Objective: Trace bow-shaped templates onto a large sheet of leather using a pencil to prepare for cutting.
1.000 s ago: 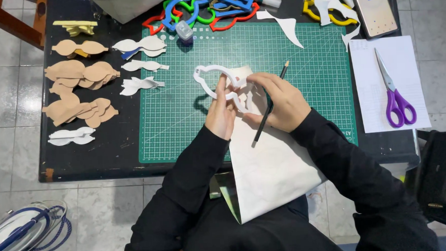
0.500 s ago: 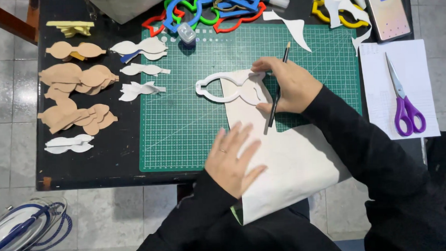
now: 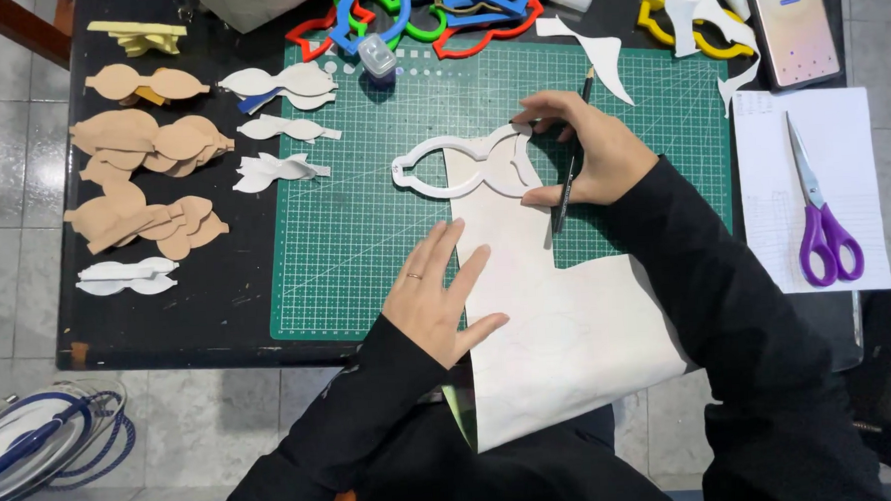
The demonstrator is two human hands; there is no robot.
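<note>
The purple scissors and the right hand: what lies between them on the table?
In the head view, between the purple scissors and the right hand lie the green cutting mat, then a white paper sheet.

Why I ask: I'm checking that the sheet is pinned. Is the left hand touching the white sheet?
Touching. The head view shows the left hand lying flat with its fingers spread over the left edge of the white sheet.

A white template (image 3: 462, 170) lies on the green gridded mat (image 3: 366, 254); scissors (image 3: 823, 226) are purple-handled.
</note>
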